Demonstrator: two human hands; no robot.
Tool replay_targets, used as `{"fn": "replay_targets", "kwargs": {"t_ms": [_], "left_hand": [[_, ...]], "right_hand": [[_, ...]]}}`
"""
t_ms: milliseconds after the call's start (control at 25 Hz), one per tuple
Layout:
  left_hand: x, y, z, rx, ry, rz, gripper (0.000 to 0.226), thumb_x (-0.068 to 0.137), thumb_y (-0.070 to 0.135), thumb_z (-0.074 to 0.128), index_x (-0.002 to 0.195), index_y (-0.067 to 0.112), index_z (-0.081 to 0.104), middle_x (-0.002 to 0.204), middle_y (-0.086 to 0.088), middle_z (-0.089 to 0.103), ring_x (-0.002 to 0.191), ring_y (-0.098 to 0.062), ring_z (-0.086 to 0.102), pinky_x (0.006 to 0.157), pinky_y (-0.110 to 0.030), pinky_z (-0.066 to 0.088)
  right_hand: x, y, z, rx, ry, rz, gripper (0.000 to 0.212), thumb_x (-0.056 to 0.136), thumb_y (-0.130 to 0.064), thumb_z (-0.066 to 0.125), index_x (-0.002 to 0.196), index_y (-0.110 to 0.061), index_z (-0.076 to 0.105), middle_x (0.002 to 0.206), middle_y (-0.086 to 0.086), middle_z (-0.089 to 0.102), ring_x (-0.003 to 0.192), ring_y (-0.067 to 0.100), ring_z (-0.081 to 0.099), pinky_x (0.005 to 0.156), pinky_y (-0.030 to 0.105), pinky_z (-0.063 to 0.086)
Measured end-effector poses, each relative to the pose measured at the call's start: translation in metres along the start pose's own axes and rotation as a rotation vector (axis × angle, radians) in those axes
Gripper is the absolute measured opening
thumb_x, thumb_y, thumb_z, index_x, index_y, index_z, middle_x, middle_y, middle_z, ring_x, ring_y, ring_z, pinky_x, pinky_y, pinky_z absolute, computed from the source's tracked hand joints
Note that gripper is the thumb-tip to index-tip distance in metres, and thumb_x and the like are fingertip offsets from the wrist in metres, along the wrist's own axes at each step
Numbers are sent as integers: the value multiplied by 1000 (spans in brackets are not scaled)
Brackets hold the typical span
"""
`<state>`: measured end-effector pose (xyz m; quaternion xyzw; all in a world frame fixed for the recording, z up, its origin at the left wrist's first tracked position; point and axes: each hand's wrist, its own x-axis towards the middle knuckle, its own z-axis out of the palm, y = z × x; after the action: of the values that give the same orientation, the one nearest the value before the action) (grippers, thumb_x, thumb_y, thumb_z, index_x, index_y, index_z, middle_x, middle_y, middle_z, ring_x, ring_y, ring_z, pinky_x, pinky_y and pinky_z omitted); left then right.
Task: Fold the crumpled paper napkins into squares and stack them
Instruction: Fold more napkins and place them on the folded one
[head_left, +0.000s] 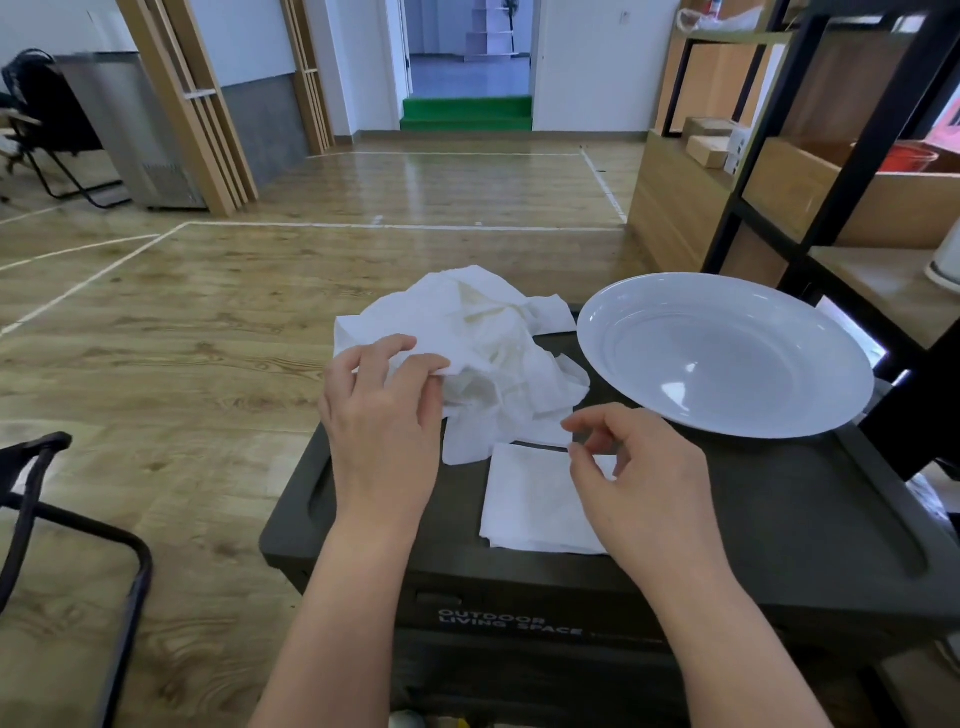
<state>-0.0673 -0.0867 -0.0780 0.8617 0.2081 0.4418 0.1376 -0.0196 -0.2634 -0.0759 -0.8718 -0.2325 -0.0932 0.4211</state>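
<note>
A heap of crumpled white napkins (483, 343) lies at the far left of the black storage box lid (779, 499). My left hand (382, 410) pinches an edge of one crumpled napkin at the heap's near side. A folded square napkin (535, 499) lies flat on the lid in front of the heap, apparently with more layers under it. My right hand (639, 473) hovers over the square's right edge, thumb and forefinger curled close together, nothing clearly held between them.
A large white plate (727, 353) rests on the lid's far right. Black metal shelving (810, 171) with wooden boards stands to the right. A black chair frame (67, 519) is at the left on the wooden floor.
</note>
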Motion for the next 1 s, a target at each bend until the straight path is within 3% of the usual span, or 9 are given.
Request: {"fn": "replay_targets", "kwargs": {"t_ms": [160,240,320,440,640,760,840,920,1000], "left_hand": [[0,18,-14,-65,-239,363,13,82,16,63,87,26,71,93,14,68,97,-18,58,84,-26,24],[-1,28,-16,-185,-356,381,14,85,22,60,94,31,67,92,18,67,97,-7,55,88,-21,27],[-4,34,-16,-382,-452,178,22,87,37,60,108,43,55,99,24,64,103,1,51,91,-20,32],[-7,31,-10,-540,-503,-170,43,77,49,66,114,50,45,109,30,58,108,9,49,83,-15,39],[-11,29,-2,-905,-582,-518,13,90,30,63,87,22,72,88,2,75,84,-7,70,67,-14,52],[-11,29,-4,-860,-599,-542,19,92,28,60,81,29,75,82,7,76,79,-8,72,67,-19,53],[-11,25,-5,-684,-639,-532,25,93,31,58,76,28,75,76,11,75,71,-4,70,65,-21,51],[-13,20,-6,-506,-696,-533,28,92,33,59,70,24,74,70,9,74,61,-4,68,61,-25,51],[-14,17,-7,-373,-720,-543,26,88,36,63,68,22,72,66,4,71,58,-10,68,59,-28,52]], "right_hand": [[-1,-5,-1,30,1,-147,59,79,-24,72,130,-40,45,123,-20,43,110,-5,37,88,6,32],[-1,-5,0,2,60,-207,42,82,-24,70,121,-36,58,110,-20,54,106,2,44,95,22,37],[0,-6,-2,71,161,-157,21,85,-23,67,100,-37,68,85,-26,59,90,0,55,83,20,45],[4,-5,-11,386,159,91,20,86,-24,66,79,-42,70,77,-18,70,82,-3,62,65,6,47],[8,0,-24,793,6,346,18,88,-17,65,78,-26,76,82,-7,76,75,6,71,55,14,53],[8,12,-19,514,-25,388,28,89,-28,61,82,-2,68,85,16,71,72,29,65,65,36,57],[8,17,-16,241,-45,337,36,87,-33,60,78,1,64,73,20,64,59,20,54,58,27,44],[8,17,-15,54,-68,330,34,86,-35,60,69,-6,62,56,5,53,49,9,44,46,13,35],[7,18,-13,-94,-111,343,35,84,-35,61,69,-3,57,57,1,46,48,9,39,43,16,32]]}}
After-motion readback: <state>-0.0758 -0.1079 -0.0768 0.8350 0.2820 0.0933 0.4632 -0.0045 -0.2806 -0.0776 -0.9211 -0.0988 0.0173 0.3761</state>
